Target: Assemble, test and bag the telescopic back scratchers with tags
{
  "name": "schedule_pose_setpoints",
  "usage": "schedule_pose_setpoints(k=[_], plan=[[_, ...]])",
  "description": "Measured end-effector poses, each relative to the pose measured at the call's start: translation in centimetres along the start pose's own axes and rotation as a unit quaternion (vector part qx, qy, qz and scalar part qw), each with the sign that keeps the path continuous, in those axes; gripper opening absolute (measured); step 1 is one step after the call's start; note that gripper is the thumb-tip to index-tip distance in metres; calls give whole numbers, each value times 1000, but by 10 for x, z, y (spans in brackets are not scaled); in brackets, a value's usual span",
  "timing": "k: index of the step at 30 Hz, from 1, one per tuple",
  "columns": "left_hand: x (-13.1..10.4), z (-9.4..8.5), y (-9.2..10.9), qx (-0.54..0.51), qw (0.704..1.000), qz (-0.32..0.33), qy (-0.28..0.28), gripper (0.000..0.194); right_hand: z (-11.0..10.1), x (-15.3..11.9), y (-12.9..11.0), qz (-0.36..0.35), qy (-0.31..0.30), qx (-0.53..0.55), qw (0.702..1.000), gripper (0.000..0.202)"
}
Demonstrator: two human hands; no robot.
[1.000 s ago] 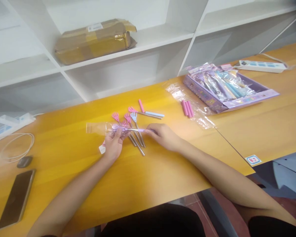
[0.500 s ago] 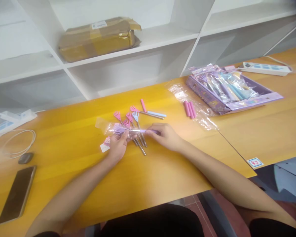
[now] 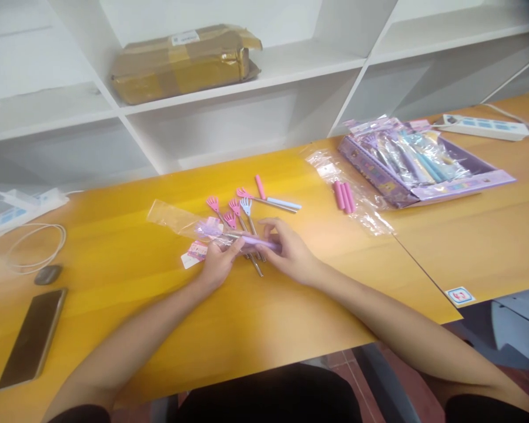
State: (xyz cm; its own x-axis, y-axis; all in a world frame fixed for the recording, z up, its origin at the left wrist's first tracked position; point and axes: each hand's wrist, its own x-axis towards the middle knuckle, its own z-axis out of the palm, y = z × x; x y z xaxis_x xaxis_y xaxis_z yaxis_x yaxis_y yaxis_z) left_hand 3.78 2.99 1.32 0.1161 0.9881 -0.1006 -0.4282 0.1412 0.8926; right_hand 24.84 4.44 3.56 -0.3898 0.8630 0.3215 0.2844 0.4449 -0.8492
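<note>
A purple back scratcher (image 3: 258, 241) with a hand-shaped head lies in a clear plastic sleeve (image 3: 171, 218). My left hand (image 3: 219, 262) pinches the sleeved scratcher near its middle. My right hand (image 3: 292, 252) grips the purple handle end, its index finger arched above. Beneath and behind my hands lie several loose scratcher heads with metal rods, among them a pink one (image 3: 213, 204) and a light blue one (image 3: 245, 205). A pink and white card (image 3: 194, 254) is beside my left hand.
Pink handles (image 3: 344, 197) lie on clear bags. At the right, a purple box (image 3: 379, 170) holds packaged scratchers, near a power strip (image 3: 487, 126). A phone (image 3: 32, 338), a mouse (image 3: 48, 274) and another power strip (image 3: 24, 210) are left. A wrapped parcel (image 3: 180, 67) sits on the shelf.
The scratcher is further inside the sleeve, which now reaches along the purple handle and extends further left past the head. My left hand has shifted right, closer to my right hand.
</note>
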Motion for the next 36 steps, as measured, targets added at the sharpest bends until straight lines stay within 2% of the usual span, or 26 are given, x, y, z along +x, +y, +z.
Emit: schedule_pose_setpoints(k=[3, 6, 8, 11, 14, 17, 20, 24, 32, 36], plan=[[2, 2, 5, -11, 1000, 11, -17, 36, -1, 1, 1, 1, -2, 23, 1000, 31], [8, 0, 10, -48, 999, 5, 9, 43, -4, 5, 5, -9, 23, 37, 999, 13], [12, -1, 12, -78, 997, -13, 24, 51, -7, 8, 8, -21, 38, 39, 998, 8], [16, -4, 12, -98, 994, -28, 33, 58, -11, 10, 10, -24, 41, 60, 997, 17], [17, -6, 9, -97, 994, -23, 49, 56, -15, 10, 8, -31, 21, 116, 993, 27], [17, -10, 8, -99, 993, -20, 66, 54, -20, 9, 4, -39, -9, 175, 984, 31], [17, -11, 9, -90, 994, -14, 60, 52, -24, 10, 1, -43, -19, 189, 981, 31], [14, -7, 8, -66, 998, -5, 17, 59, -23, 13, 1, -50, -11, 168, 984, 28], [2, -4, -1, -33, 990, -39, -133, 62, -21, 14, 8, -83, -1, 59, 995, 20], [-1, -5, -5, -14, 984, -55, -169, 66, -23, 14, 7, -98, -5, 51, 994, 16]])
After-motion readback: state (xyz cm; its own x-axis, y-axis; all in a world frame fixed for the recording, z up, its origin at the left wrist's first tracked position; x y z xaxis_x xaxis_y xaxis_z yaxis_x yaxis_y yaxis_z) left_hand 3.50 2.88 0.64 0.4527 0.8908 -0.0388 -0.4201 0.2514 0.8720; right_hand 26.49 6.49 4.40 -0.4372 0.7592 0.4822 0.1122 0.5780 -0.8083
